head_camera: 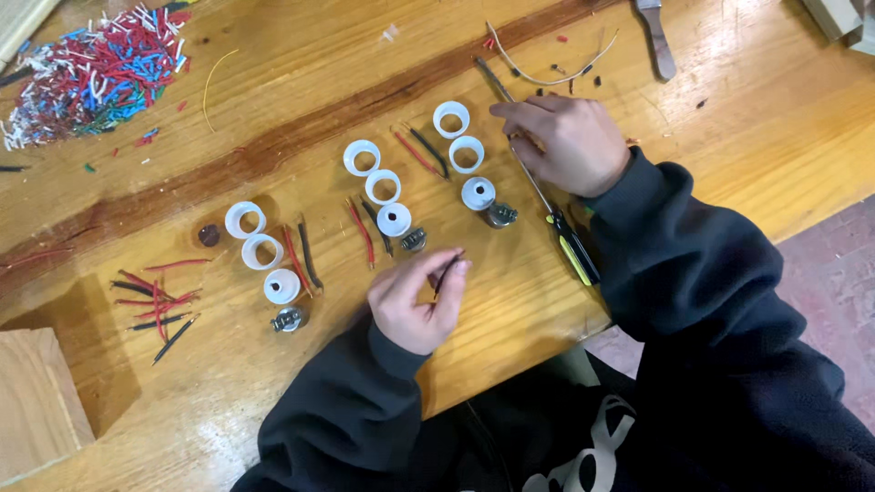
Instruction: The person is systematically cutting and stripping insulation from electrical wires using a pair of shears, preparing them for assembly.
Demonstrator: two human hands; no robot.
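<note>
Left hand [415, 296] pinches a short dark wire piece [446, 270] near the wooden surface [510, 301]. Right hand [565, 141] curls, seemingly empty, over the yellow-handled screwdriver [558, 219], beside white plastic rings [458, 135]; wiring the sets looks underway.

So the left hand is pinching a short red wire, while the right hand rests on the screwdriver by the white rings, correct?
Not quite. The head view shows the wire pinched in the left hand is black, not red. The rest holds: the right hand rests on the screwdriver by the white rings.
</note>
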